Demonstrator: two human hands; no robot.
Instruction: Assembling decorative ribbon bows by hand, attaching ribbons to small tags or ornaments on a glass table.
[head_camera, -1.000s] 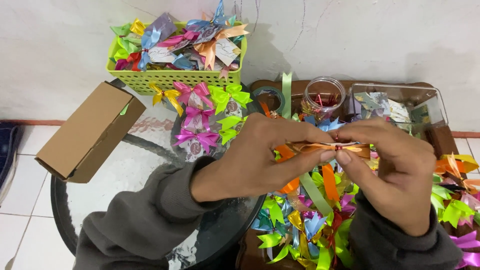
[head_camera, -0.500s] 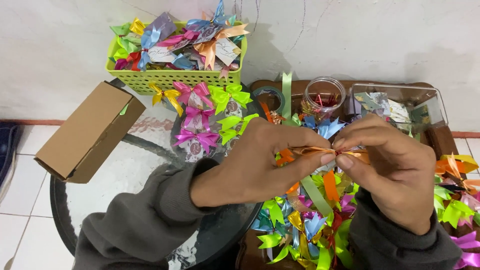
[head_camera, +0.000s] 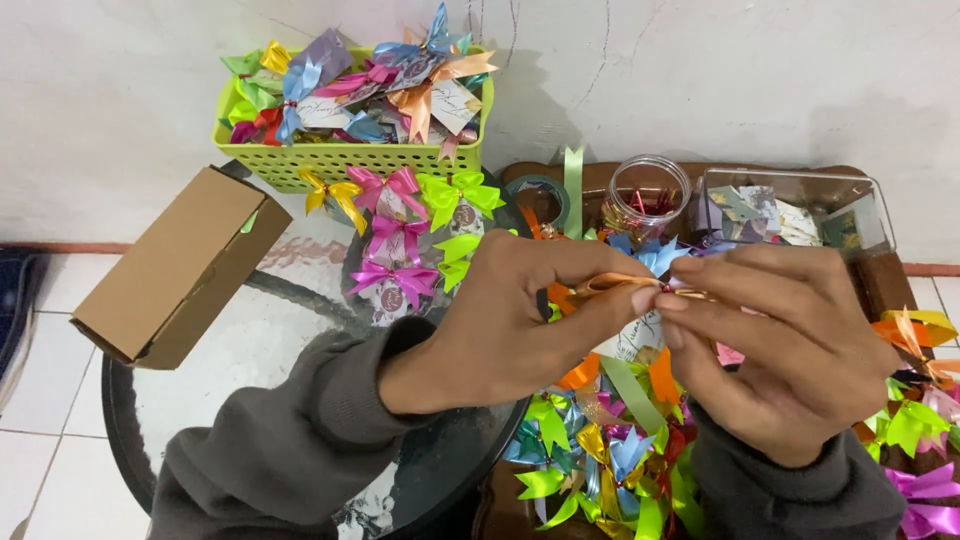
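Orange ribbon (head_camera: 612, 283) horiz., betw. both hands' fingertips

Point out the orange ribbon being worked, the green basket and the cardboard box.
orange ribbon (head_camera: 612, 284), head view, on the loop pinched between both hands.
green basket (head_camera: 365, 160), head view, on its perforated front wall.
cardboard box (head_camera: 175, 260), head view, on its top face.

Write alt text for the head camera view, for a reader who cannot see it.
Two hands, left hand and right hand, pinch an orange ribbon between their fingertips above a pile of colourful bows. Behind stand a green basket of bows and a cardboard box.
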